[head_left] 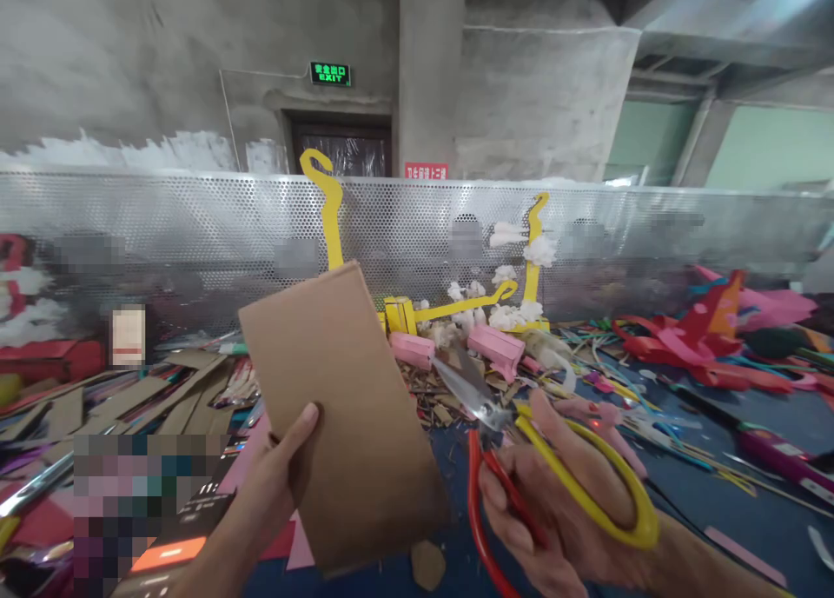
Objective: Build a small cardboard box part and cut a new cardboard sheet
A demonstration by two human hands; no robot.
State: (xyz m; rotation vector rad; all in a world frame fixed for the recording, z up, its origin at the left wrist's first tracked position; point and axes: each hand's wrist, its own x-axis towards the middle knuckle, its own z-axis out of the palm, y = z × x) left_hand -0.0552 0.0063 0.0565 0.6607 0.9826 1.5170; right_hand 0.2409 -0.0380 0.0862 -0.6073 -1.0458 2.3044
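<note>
My left hand (287, 459) grips a flat brown cardboard piece (345, 407) by its left edge, thumb on the front face and fingers hidden behind. The cardboard is tilted upright in front of me. My right hand (553, 485) is closed round a pair of scissors (492, 417) with one red and one yellow handle. Their blades are spread apart and point up and left, to the right of the cardboard and not visibly touching it. Behind the blades lie pink rolled pieces (495, 350) and yellow curved strips (456, 307) with white fluffy tufts.
Cardboard strips (188, 398) and coloured scraps cover the left side of the blue table (691, 502). On the right are red paper shapes (697, 346) and a purple-handled tool (775, 450). A perforated metal panel (404, 224) runs along the back.
</note>
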